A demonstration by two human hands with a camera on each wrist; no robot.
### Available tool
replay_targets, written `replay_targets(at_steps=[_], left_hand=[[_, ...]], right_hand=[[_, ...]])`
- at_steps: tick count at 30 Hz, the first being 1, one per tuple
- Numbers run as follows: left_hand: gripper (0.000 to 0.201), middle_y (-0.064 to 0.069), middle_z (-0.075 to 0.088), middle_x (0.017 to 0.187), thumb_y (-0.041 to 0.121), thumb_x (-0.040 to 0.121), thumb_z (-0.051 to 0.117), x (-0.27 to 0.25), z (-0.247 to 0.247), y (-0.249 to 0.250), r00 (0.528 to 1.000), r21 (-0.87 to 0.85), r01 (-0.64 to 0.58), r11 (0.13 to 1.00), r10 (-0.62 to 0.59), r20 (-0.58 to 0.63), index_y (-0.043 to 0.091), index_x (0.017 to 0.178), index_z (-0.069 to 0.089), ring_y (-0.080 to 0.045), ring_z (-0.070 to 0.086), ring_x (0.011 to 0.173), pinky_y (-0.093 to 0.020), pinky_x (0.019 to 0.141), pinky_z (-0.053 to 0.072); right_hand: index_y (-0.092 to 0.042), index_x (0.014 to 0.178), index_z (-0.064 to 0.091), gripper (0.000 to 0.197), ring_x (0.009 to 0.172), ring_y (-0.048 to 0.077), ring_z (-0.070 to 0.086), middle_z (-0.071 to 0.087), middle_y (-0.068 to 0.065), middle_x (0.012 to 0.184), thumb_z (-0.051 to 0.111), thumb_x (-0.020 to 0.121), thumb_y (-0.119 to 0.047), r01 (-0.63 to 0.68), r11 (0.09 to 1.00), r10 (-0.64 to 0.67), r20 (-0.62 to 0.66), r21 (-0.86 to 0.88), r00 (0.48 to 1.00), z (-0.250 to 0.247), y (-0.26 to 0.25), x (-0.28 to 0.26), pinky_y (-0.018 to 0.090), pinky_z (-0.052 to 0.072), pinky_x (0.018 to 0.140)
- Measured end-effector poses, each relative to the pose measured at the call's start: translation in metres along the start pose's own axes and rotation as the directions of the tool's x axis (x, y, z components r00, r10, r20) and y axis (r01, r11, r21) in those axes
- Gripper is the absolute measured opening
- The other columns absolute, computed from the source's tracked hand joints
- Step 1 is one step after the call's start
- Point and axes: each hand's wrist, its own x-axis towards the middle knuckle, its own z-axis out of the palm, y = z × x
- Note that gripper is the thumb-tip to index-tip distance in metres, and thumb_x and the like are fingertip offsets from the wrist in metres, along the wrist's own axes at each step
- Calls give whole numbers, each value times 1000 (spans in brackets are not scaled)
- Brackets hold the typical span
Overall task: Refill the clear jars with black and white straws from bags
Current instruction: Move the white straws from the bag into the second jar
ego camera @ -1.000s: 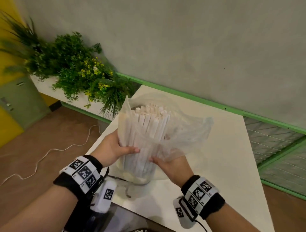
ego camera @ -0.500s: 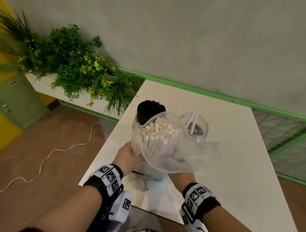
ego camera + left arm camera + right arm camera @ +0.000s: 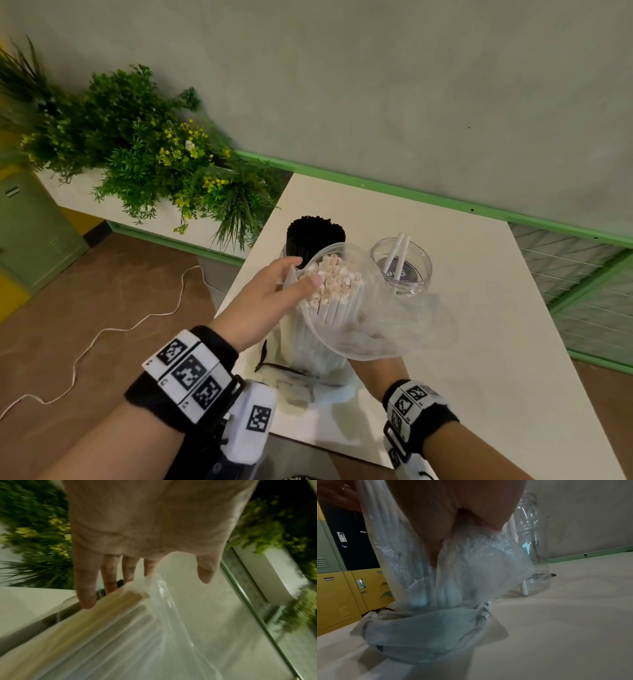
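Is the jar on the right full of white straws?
No, the right jar holds only two white straws leaning inside.

Open table (image 3: 479, 342) right of the near-empty jar (image 3: 401, 264); left, black-straw jar (image 3: 315, 236) and plants (image 3: 144, 154).

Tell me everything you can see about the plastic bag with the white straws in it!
The plastic bag is thin, clear and crinkly, its mouth wide open at the top. It stands upright on the white table, packed with a bundle of white straws whose ends poke up at the opening. The right hand grips its side; the left hand reaches over the rim with straight fingers, thumb on the straw tips. Crumpled plastic lies at its base.
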Motion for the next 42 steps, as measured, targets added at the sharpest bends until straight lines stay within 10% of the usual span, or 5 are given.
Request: replay_targets(at_steps=[7,19,28,32,42], left_hand=[[41,6,51,124,14,86,55,8,1,-6,993,27,-18,999,21,-113,32,122,52,-17,55,105,-33,90,45],[54,3,69,89,-20,85,28,20,4,-41,977,-378,95,921,-158,-140,17,101,65,-8,63,79,-19,60,52],[23,-6,68,91,30,91,52,27,8,-50,971,-399,181,899,-229,-76,17,87,71,-27,60,96,-46,93,43],[23,-7,67,78,26,99,46,33,11,-53,957,-408,207,889,-270,-104,12,84,55,-24,61,76,-35,72,47],[22,-12,68,85,27,94,55,50,10,-42,980,-450,177,875,-201,-5,14,76,56,-25,63,78,-37,79,48]], right_hand=[[-17,88,64,15,90,26,65,69,5,91,72,82,-28,-20,982,42,-116,187,992,-1,-9,-9,37,51,83],[-7,93,66,17,93,23,63,69,7,95,56,92,-22,7,994,-7,-4,-112,1000,0,-4,-3,31,50,83],[-21,60,45,29,56,10,42,47,-6,58,58,84,-15,-43,998,43,7,42,999,3,4,3,23,36,53],[-22,61,43,28,64,15,46,49,-2,64,53,85,-13,14,999,-11,49,-48,999,5,6,4,36,43,62],[-10,71,55,13,61,18,52,59,6,69,54,81,-17,54,999,-54,31,-4,998,6,12,7,32,45,57]])
